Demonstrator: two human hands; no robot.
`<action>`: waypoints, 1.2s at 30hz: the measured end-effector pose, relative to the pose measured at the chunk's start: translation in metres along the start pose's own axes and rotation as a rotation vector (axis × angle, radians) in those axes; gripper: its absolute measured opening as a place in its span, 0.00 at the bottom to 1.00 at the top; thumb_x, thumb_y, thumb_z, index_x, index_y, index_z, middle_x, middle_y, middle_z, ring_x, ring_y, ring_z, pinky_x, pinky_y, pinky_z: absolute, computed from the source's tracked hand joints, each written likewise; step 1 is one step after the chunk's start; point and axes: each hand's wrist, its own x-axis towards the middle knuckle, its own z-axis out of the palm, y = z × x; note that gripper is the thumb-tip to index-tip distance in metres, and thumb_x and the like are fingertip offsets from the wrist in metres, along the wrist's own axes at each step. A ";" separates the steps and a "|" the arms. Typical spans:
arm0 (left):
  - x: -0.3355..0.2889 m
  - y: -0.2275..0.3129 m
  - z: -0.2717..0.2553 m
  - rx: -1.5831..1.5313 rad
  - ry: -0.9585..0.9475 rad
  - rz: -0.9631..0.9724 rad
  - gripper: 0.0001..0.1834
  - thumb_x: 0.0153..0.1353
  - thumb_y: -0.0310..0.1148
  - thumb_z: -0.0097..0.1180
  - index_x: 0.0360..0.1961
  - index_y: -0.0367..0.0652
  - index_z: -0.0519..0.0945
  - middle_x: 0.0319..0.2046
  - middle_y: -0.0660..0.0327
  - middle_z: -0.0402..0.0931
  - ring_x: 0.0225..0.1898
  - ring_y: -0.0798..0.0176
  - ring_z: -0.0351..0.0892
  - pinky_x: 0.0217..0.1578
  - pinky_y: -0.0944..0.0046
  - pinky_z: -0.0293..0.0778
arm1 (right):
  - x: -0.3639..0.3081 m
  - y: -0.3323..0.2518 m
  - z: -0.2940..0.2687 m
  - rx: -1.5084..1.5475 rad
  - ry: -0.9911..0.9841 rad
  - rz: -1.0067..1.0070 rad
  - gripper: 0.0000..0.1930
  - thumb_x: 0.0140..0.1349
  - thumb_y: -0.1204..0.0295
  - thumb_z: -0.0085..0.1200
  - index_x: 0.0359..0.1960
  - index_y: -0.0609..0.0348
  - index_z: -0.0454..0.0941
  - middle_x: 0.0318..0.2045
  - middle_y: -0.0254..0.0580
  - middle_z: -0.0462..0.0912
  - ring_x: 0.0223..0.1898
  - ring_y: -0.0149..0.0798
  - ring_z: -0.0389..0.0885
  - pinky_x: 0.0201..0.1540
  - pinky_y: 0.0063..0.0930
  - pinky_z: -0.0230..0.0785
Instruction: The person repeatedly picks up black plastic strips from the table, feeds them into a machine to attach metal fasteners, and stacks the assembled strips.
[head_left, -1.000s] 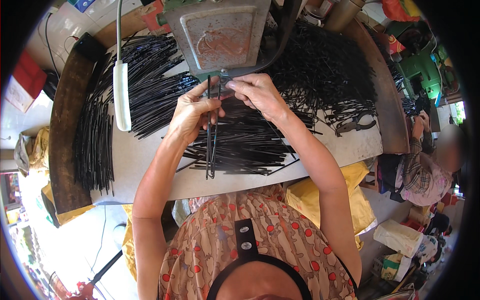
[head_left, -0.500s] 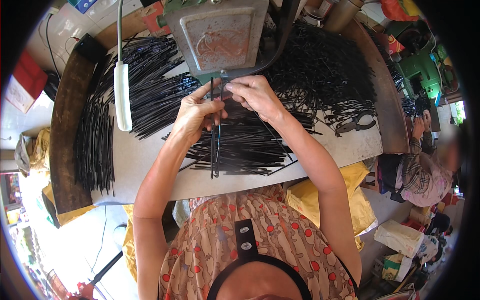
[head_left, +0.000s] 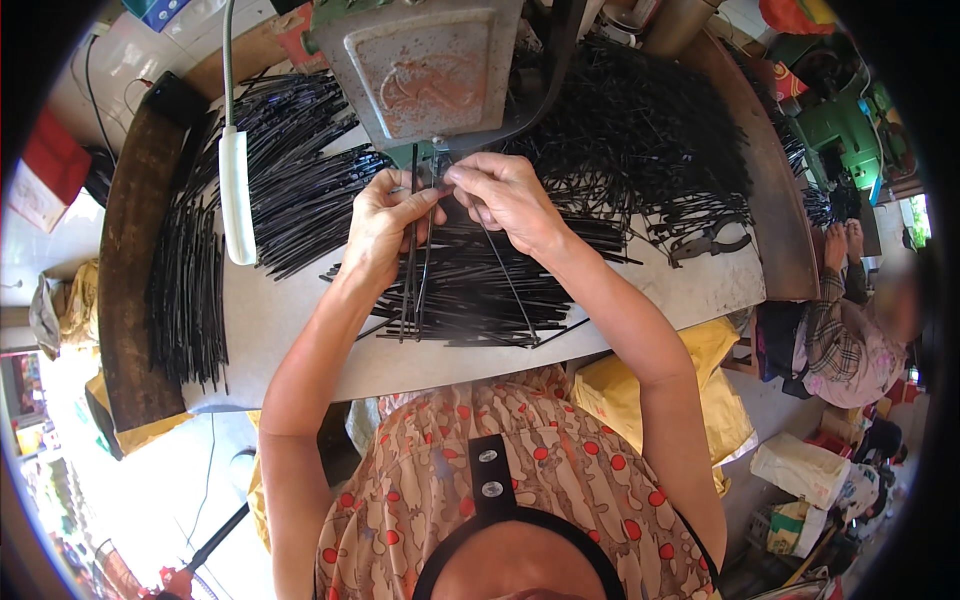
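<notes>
Both my hands are raised together just below the head of a grey-green bench machine (head_left: 425, 85) with worn orange patches. My left hand (head_left: 378, 230) is closed round thin black metal rods (head_left: 411, 295), which look jointed and hang toward me, their upper ends near the machine. Close beside it, my right hand (head_left: 515, 205) pinches the upper end of another thin black rod (head_left: 512, 275), which slants down to the right over the pile. The fingers hide the exact spot where the rods meet. Beneath lies a loose pile of similar black rods (head_left: 470, 300).
More black rods lie in bundles at the left (head_left: 187, 300) and in a tangled heap at the right (head_left: 640, 120). Pliers (head_left: 710, 245) rest near the right edge. A white lamp (head_left: 237, 195) hangs at left. Wooden walls (head_left: 130, 260) border the table. A co-worker (head_left: 850, 340) sits at far right.
My hands have shifted slightly up, nearer the machine, with the left rods raised and moved left. The lower end of the right-hand rod has swung left, toward me.
</notes>
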 end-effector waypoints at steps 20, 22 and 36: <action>0.007 -0.010 0.008 -0.133 0.080 0.072 0.10 0.51 0.23 0.54 0.31 0.37 0.66 0.18 0.58 0.72 0.14 0.73 0.64 0.15 0.77 0.58 | 0.011 0.012 0.010 0.000 0.020 -0.095 0.09 0.59 0.73 0.45 0.24 0.66 0.71 0.16 0.39 0.72 0.11 0.20 0.59 0.11 0.13 0.46; 0.009 -0.010 0.006 -0.144 0.069 0.064 0.09 0.50 0.22 0.54 0.31 0.37 0.66 0.18 0.58 0.72 0.14 0.73 0.64 0.15 0.76 0.57 | 0.011 0.012 0.011 0.010 0.021 -0.097 0.09 0.59 0.73 0.45 0.25 0.67 0.71 0.17 0.40 0.72 0.11 0.20 0.60 0.11 0.14 0.47; 0.006 0.000 0.006 -0.183 0.104 -0.005 0.10 0.50 0.21 0.53 0.32 0.36 0.66 0.18 0.57 0.72 0.12 0.75 0.62 0.11 0.78 0.55 | -0.009 -0.009 -0.037 -0.307 0.180 -0.041 0.09 0.57 0.71 0.49 0.31 0.66 0.76 0.19 0.37 0.75 0.14 0.23 0.70 0.12 0.13 0.58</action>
